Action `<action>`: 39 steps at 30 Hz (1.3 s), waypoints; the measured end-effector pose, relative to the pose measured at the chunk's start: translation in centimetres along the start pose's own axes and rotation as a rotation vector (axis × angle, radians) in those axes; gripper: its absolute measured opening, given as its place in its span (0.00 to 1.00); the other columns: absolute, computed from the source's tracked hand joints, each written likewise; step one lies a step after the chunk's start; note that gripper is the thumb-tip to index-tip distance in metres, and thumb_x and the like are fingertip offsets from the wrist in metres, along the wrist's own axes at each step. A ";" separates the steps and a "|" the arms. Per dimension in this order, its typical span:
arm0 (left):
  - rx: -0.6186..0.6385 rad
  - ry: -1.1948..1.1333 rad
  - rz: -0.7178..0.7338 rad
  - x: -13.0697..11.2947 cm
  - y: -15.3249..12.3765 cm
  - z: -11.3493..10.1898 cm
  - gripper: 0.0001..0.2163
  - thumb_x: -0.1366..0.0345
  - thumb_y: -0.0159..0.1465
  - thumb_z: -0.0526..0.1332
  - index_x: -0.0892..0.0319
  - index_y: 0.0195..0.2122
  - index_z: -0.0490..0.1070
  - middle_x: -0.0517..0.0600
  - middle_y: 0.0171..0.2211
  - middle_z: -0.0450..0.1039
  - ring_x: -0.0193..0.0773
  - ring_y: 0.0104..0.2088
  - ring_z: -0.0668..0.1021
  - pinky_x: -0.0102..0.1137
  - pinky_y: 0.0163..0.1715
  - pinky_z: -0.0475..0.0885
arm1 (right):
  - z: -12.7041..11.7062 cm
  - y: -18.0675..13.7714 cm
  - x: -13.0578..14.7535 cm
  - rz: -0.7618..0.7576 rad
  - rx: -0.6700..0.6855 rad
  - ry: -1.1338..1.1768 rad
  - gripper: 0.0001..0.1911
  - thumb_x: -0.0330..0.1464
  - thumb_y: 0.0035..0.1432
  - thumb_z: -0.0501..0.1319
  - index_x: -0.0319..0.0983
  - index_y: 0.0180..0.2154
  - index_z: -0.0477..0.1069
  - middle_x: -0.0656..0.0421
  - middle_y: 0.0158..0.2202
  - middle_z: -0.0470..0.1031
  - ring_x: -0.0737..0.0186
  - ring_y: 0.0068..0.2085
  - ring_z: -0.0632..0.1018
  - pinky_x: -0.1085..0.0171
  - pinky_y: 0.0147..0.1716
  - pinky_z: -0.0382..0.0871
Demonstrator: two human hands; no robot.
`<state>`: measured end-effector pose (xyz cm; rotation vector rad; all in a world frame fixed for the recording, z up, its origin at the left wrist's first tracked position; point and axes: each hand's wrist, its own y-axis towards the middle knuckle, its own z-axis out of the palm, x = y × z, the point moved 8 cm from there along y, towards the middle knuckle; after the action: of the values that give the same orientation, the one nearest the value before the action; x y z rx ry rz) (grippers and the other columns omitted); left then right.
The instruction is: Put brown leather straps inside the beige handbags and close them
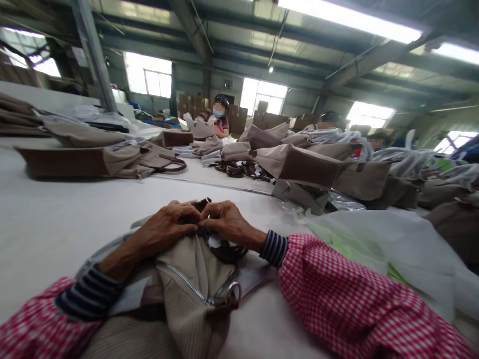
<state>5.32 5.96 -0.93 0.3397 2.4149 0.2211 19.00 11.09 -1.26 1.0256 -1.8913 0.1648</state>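
A beige fabric bag [187, 309] with a metal zipper [202, 294] and dark brown trim lies in front of me on the white table [56, 219]. My left hand [164, 232] and my right hand [228, 224] meet at the bag's far end, fingers curled and pinching its brown strap or trim there. Both forearms rest over the bag, in red checked sleeves with striped cuffs. What sits right under the fingertips is hidden.
Several beige and brown bags [299, 164] are piled across the far table, with another stack [75, 159] at the left. Clear plastic wrapping [392, 249] lies to my right. Other people [220, 117] sit working at the back.
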 end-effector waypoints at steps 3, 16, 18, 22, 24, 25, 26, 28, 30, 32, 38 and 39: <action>0.031 -0.009 0.027 -0.5 0.1 0.2 0.14 0.50 0.65 0.61 0.51 0.38 0.83 0.49 0.43 0.81 0.49 0.48 0.75 0.40 0.54 0.67 | 0.2 0.2 0.3 0.002 0.042 0.064 0.02 0.26 0.55 0.69 0.36 0.34 0.80 0.64 0.27 0.74 0.69 0.29 0.71 0.70 0.29 0.60; -0.032 -0.089 0.010 -0.3 -0.2 -0.3 0.14 0.50 0.65 0.63 0.53 0.36 0.82 0.49 0.38 0.80 0.49 0.47 0.75 0.41 0.52 0.67 | -4.4 -1.3 3.3 0.062 0.339 -0.367 0.03 0.23 0.54 0.69 0.35 0.32 0.82 0.63 0.26 0.77 0.70 0.28 0.72 0.69 0.30 0.60; -0.051 -0.096 -0.002 -0.1 -0.1 -0.5 0.15 0.49 0.64 0.64 0.53 0.37 0.82 0.50 0.38 0.80 0.50 0.46 0.77 0.41 0.51 0.69 | -6.2 -1.8 3.6 0.047 0.286 -0.446 0.05 0.22 0.56 0.67 0.34 0.32 0.82 0.63 0.25 0.76 0.70 0.28 0.71 0.68 0.31 0.60; -0.051 -0.198 0.013 -0.2 0.0 -0.5 0.15 0.49 0.66 0.63 0.56 0.36 0.80 0.51 0.39 0.81 0.47 0.44 0.78 0.40 0.50 0.71 | -8.2 -2.1 3.6 0.010 0.068 -0.344 0.05 0.27 0.60 0.66 0.34 0.30 0.77 0.63 0.25 0.73 0.69 0.29 0.71 0.68 0.32 0.62; -0.044 -0.267 0.000 -0.1 0.0 -0.3 0.16 0.49 0.67 0.62 0.57 0.35 0.79 0.51 0.39 0.81 0.45 0.41 0.79 0.39 0.47 0.73 | -8.2 -1.8 3.5 -0.006 -0.048 -0.205 0.07 0.30 0.61 0.65 0.35 0.30 0.74 0.63 0.26 0.72 0.69 0.28 0.71 0.68 0.29 0.63; -0.043 -0.291 -0.008 0.0 -0.1 -0.3 0.17 0.48 0.67 0.62 0.57 0.35 0.78 0.52 0.38 0.81 0.44 0.40 0.79 0.38 0.46 0.74 | -7.8 -1.5 3.2 0.004 -0.083 -0.107 0.07 0.32 0.62 0.65 0.36 0.31 0.73 0.63 0.26 0.73 0.70 0.26 0.70 0.69 0.27 0.63; -0.043 -0.305 -0.014 0.1 -0.1 -0.2 0.17 0.49 0.67 0.62 0.58 0.35 0.78 0.52 0.38 0.81 0.44 0.39 0.78 0.38 0.44 0.74 | -7.2 -1.1 3.0 0.021 -0.107 0.008 0.08 0.34 0.61 0.65 0.36 0.32 0.72 0.63 0.26 0.74 0.70 0.25 0.71 0.69 0.25 0.63; -0.042 -0.323 -0.016 0.2 -0.1 -0.2 0.16 0.49 0.67 0.63 0.58 0.35 0.78 0.52 0.37 0.81 0.43 0.39 0.78 0.37 0.43 0.74 | -6.0 -0.3 2.5 0.051 -0.142 0.249 0.11 0.38 0.59 0.67 0.37 0.33 0.72 0.61 0.28 0.77 0.69 0.24 0.73 0.70 0.22 0.64; -0.052 -0.341 -0.016 0.2 -0.1 -0.2 0.15 0.50 0.67 0.64 0.58 0.35 0.78 0.51 0.36 0.81 0.43 0.40 0.78 0.36 0.43 0.74 | -4.8 0.5 2.2 0.067 -0.145 0.462 0.14 0.41 0.55 0.70 0.37 0.32 0.72 0.59 0.30 0.79 0.67 0.27 0.78 0.71 0.20 0.66; -0.080 -0.358 -0.013 0.1 -0.1 -0.4 0.15 0.51 0.66 0.65 0.58 0.33 0.78 0.50 0.35 0.80 0.43 0.40 0.78 0.36 0.44 0.72 | -3.8 1.0 1.9 0.094 -0.118 0.601 0.18 0.42 0.51 0.75 0.37 0.31 0.71 0.58 0.30 0.80 0.66 0.27 0.80 0.72 0.20 0.67; -0.151 -0.429 -0.013 -0.2 -0.2 -0.9 0.14 0.52 0.64 0.67 0.58 0.33 0.81 0.48 0.30 0.78 0.40 0.35 0.76 0.35 0.42 0.70 | -2.4 0.7 0.5 0.216 -0.043 0.634 0.22 0.42 0.43 0.81 0.36 0.30 0.75 0.59 0.27 0.80 0.67 0.22 0.78 0.73 0.15 0.65; -0.155 -0.436 -0.010 -0.2 -0.2 -0.9 0.14 0.52 0.64 0.67 0.58 0.33 0.82 0.48 0.30 0.78 0.40 0.34 0.76 0.35 0.42 0.70 | -2.3 0.6 0.3 0.221 -0.037 0.627 0.21 0.42 0.44 0.81 0.35 0.31 0.76 0.59 0.27 0.80 0.68 0.22 0.77 0.73 0.15 0.65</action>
<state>4.84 5.62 -0.14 0.2725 1.9565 0.2944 20.05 12.44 0.45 0.6336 -1.4154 0.5150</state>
